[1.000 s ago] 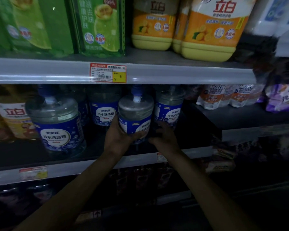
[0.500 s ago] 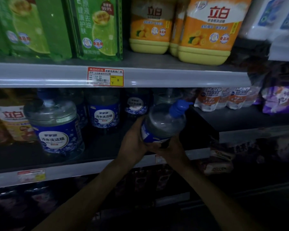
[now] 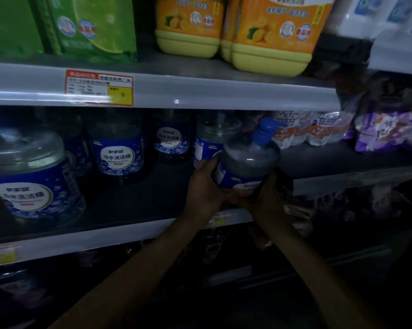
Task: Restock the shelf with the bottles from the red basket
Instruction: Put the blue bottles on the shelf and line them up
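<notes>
Head view: we hold the tilted pump bottle [image 3: 247, 165] just above the shelf [image 3: 129, 236] front edge, toward its right end. Left hand [image 3: 205, 188] fingers wrap the label; right hand [image 3: 267, 200] cups the base, fingers curled.

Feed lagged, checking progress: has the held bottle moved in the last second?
Yes. The held bottle has gone right, away from the red price tag, and now tilts, pump rightward.
</notes>
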The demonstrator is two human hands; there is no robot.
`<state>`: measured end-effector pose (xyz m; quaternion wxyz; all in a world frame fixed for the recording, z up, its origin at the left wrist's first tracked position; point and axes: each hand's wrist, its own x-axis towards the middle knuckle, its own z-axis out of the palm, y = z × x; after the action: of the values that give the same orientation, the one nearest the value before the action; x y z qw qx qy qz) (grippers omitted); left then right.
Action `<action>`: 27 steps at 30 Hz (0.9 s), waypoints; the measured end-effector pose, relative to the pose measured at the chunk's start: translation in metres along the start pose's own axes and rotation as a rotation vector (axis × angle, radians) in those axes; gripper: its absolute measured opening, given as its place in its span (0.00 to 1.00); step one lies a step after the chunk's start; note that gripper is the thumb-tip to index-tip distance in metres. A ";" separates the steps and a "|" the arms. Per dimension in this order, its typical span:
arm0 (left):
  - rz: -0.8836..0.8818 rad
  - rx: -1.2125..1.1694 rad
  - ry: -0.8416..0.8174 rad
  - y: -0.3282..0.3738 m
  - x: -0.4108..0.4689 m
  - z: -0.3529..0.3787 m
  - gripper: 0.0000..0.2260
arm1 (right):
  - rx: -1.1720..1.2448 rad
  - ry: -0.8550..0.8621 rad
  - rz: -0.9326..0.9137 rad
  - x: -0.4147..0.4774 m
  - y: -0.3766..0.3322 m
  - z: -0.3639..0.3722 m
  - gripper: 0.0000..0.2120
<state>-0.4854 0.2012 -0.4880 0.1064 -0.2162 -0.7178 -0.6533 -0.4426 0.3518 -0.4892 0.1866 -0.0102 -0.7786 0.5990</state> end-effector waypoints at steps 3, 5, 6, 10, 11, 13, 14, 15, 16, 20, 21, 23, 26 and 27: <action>-0.082 -0.064 0.030 -0.002 0.004 0.001 0.36 | -0.034 0.006 -0.006 0.005 0.001 -0.001 0.43; -0.113 -0.073 0.035 -0.004 0.006 0.001 0.36 | -0.061 -0.003 -0.013 0.006 0.003 -0.001 0.45; -0.121 -0.072 0.038 -0.004 0.006 0.002 0.37 | -0.069 -0.001 -0.012 0.006 0.002 -0.001 0.45; -0.140 -0.088 0.034 -0.004 0.005 0.001 0.34 | -0.083 0.027 0.032 0.004 0.002 0.000 0.41; -0.139 -0.091 0.030 -0.005 0.005 0.000 0.34 | -0.096 0.029 0.034 0.003 0.002 0.001 0.42; -0.139 -0.083 0.019 -0.004 0.002 -0.003 0.35 | -0.113 0.046 0.067 -0.001 -0.001 0.003 0.44; -0.137 -0.068 0.017 -0.004 0.001 -0.005 0.35 | -0.128 0.049 0.078 -0.002 -0.002 0.003 0.43; -0.136 -0.058 0.014 -0.003 -0.002 -0.007 0.34 | -0.156 0.050 0.081 -0.004 -0.004 0.004 0.41; -0.140 -0.046 0.015 -0.003 -0.004 -0.009 0.33 | -0.182 0.055 0.084 -0.007 -0.008 0.004 0.38; -0.154 0.004 0.029 -0.005 -0.016 -0.026 0.24 | -0.250 0.123 0.101 -0.020 -0.020 0.002 0.27; -0.164 0.020 0.031 -0.006 -0.018 -0.032 0.23 | -0.244 0.136 0.092 -0.025 -0.025 0.002 0.25; -0.188 0.053 0.047 -0.005 -0.022 -0.046 0.20 | -0.225 0.160 0.058 -0.036 -0.040 0.005 0.20; -0.215 0.112 0.094 -0.005 -0.026 -0.071 0.17 | -0.228 0.156 -0.063 -0.051 -0.066 0.019 0.09; -0.228 0.121 0.106 -0.005 -0.027 -0.079 0.16 | -0.244 0.137 -0.098 -0.053 -0.072 0.026 0.07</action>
<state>-0.4742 0.1184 -0.4948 0.0821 -0.0918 -0.7692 -0.6270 -0.3860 0.2944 -0.4426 0.2659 -0.0355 -0.8305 0.4881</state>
